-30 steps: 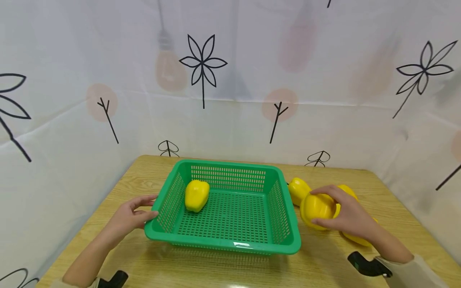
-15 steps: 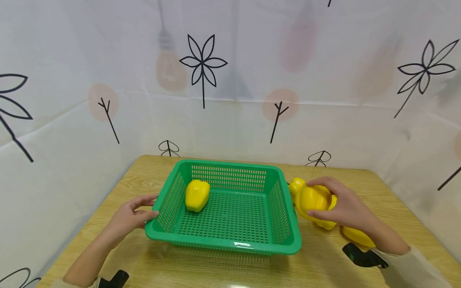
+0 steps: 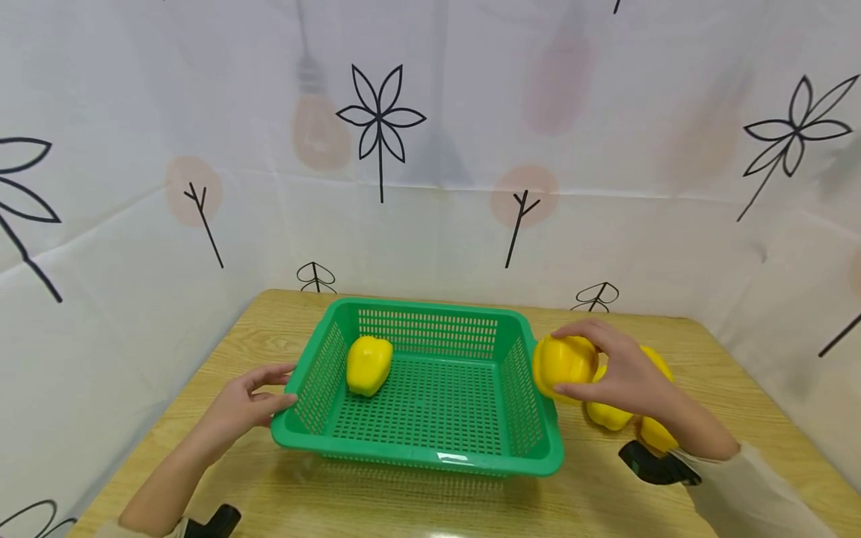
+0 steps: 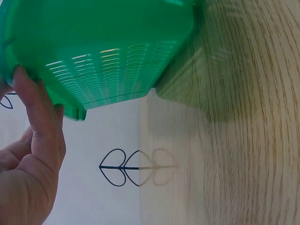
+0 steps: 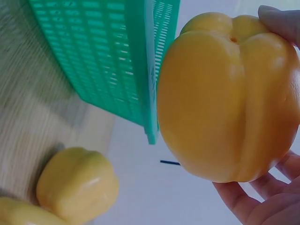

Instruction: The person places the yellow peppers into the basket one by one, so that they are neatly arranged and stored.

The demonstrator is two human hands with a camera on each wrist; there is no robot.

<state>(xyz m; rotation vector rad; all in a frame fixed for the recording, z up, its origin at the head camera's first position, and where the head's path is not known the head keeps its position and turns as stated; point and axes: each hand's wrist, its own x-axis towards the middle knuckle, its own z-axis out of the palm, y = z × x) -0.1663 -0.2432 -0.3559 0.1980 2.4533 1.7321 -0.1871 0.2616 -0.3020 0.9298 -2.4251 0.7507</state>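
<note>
In the head view a green plastic basket (image 3: 417,456) with slotted walls stands on the table. A yellow bell pepper (image 3: 368,366) lies inside it, towards the left. My left hand (image 3: 238,407) holds the basket's left rim, its fingers reaching under the edge in the left wrist view. Between thumb and fingers my right hand (image 3: 625,373) grips another yellow bell pepper (image 3: 563,365), raised at the basket's right rim. The right wrist view shows this held bell pepper (image 5: 225,103) large, overlapping the rim, with its dimpled end near the top.
More yellow bell peppers (image 3: 608,415) lie on the wooden table (image 3: 269,486) right of the basket, partly hidden by my right hand and forearm. A white patterned cloth (image 3: 430,246) hangs behind the table and along its sides.
My right hand has lifted the bell pepper from the group and brought it left, up to the basket's right rim. The left hand and the basket have stayed in place.
</note>
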